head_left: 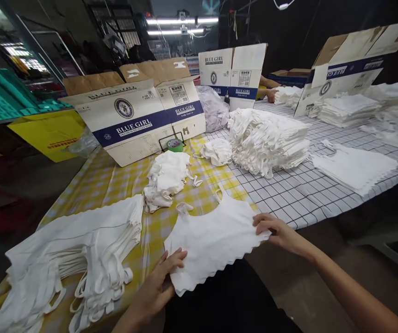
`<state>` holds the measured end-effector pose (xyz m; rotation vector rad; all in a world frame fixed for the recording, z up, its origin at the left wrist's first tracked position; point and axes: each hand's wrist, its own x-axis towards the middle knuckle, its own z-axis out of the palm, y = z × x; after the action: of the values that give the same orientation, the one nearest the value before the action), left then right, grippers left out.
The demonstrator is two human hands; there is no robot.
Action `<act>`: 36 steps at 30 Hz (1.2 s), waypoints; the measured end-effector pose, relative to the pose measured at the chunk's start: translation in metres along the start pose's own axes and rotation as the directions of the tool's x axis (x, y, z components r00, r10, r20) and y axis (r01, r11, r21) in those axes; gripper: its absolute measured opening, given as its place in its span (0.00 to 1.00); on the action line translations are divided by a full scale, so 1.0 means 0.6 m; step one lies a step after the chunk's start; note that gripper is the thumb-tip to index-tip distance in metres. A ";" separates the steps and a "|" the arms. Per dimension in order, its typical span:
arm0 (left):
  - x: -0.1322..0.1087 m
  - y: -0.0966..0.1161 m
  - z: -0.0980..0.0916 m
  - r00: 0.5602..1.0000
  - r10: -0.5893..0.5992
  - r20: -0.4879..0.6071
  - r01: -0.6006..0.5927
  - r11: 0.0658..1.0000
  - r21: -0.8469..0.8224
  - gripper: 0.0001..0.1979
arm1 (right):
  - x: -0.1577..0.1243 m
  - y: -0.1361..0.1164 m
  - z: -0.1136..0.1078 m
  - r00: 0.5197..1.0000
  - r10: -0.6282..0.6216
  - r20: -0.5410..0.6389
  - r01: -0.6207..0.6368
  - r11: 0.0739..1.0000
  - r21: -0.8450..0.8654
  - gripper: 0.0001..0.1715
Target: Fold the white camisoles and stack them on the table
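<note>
A white camisole top [213,231] with thin straps and a scalloped hem lies spread at the table's front edge, its hem toward me and hanging slightly over. My left hand [160,280] grips its left side, thumb below and fingers on top. On the opposite side, my right hand [277,233] pinches the cloth near the hem corner. Left of my left hand is a neat stack of white tops [77,240], straps toward me. Beyond the held top sits a crumpled heap of white tops [167,178].
Behind stand cardboard boxes [139,118] and a green tape roll [175,145]. A tall pile of white garments [268,138] rests on the grid-patterned cloth [289,199], with a flat stack [355,166] to its right. Other people's hands [271,95] show at the far side and right edge.
</note>
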<state>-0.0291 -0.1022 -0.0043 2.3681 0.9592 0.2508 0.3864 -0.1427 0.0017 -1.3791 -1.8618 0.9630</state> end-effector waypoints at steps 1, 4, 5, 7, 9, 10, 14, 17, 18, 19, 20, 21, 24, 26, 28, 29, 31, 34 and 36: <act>-0.003 -0.002 0.004 1.000 0.025 0.003 -0.025 0.998 0.064 0.22 | -0.008 0.000 0.000 1.000 0.016 -0.010 -0.017 1.000 -0.013 0.15; -0.006 -0.010 0.013 0.993 0.117 0.004 -0.114 0.962 0.248 0.29 | -0.020 0.000 -0.001 0.998 0.043 -0.045 -0.045 0.998 -0.051 0.23; -0.007 -0.013 0.016 0.990 0.139 -0.003 -0.132 0.946 0.296 0.30 | -0.022 0.001 -0.001 0.998 0.042 -0.055 -0.045 0.997 -0.061 0.26; -0.008 -0.017 0.021 0.986 0.164 -0.019 -0.146 0.921 0.362 0.30 | -0.023 0.004 0.000 0.997 0.037 -0.066 -0.042 0.996 -0.081 0.30; -0.009 -0.018 0.026 0.984 0.176 -0.024 -0.152 0.907 0.393 0.30 | -0.023 0.008 0.003 0.997 0.032 -0.072 -0.039 0.994 -0.101 0.30; -0.010 -0.018 0.028 0.984 0.175 -0.023 -0.151 0.904 0.400 0.31 | -0.023 0.011 0.004 0.997 0.032 -0.076 -0.040 0.993 -0.110 0.29; -0.010 -0.014 0.029 0.988 0.149 -0.030 -0.127 0.922 0.366 0.31 | -0.022 0.025 0.011 0.993 0.018 -0.120 -0.032 0.993 -0.116 0.19; -0.007 -0.004 0.015 0.990 0.134 -0.043 -0.119 0.961 0.251 0.28 | -0.020 0.020 0.010 0.984 0.021 -0.179 -0.028 0.999 -0.039 0.16; -0.006 0.001 0.004 0.991 0.125 -0.043 -0.115 0.975 0.191 0.26 | -0.019 0.011 0.007 0.980 0.026 -0.198 -0.026 1.000 0.003 0.16; -0.007 0.007 -0.010 0.992 0.116 -0.048 -0.109 0.986 0.123 0.25 | -0.018 -0.002 0.001 0.976 0.032 -0.215 -0.022 0.999 0.047 0.15; -0.010 0.014 -0.028 0.993 0.105 -0.056 -0.102 0.994 0.047 0.23 | -0.016 -0.019 -0.006 0.971 0.037 -0.234 -0.015 0.996 0.091 0.14; -0.014 0.022 -0.049 0.994 0.084 -0.067 -0.086 0.996 -0.030 0.22 | -0.014 -0.039 -0.015 0.968 0.039 -0.250 -0.005 0.991 0.135 0.12; -0.029 0.046 -0.119 0.988 -0.062 -0.144 0.025 0.968 -0.249 0.15 | -0.004 -0.104 -0.046 0.955 0.050 -0.293 0.028 0.966 0.255 0.10; -0.032 0.056 -0.160 0.939 -0.239 -0.247 0.124 0.906 -0.404 0.11 | 0.010 -0.140 -0.063 0.942 0.084 -0.325 0.033 0.941 0.337 0.10; -0.022 0.058 -0.184 0.837 -0.434 -0.333 0.190 0.801 -0.567 0.12 | 0.032 -0.159 -0.070 0.934 0.135 -0.331 0.016 0.909 0.415 0.11; -0.010 0.054 -0.188 0.791 -0.512 -0.337 0.211 0.744 -0.634 0.14 | 0.047 -0.160 -0.069 0.937 0.154 -0.314 0.002 0.895 0.446 0.12; 0.022 0.038 -0.180 0.750 -0.594 -0.291 0.248 0.660 -0.709 0.17 | 0.082 -0.145 -0.057 0.949 0.172 -0.265 -0.033 0.888 0.458 0.14; 0.078 -0.004 -0.137 0.774 -0.588 -0.235 0.270 0.641 -0.718 0.19 | 0.137 -0.089 -0.020 0.944 0.196 -0.266 -0.114 0.949 0.294 0.17; 0.106 -0.035 -0.103 0.758 -0.597 -0.263 0.291 0.671 -0.682 0.21 | 0.167 -0.046 0.009 0.905 0.223 -0.362 -0.209 0.975 0.077 0.19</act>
<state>-0.0179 -0.0191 0.0322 1.4153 1.4145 0.8279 0.3419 -0.0526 0.0275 -1.6420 -1.4266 0.7705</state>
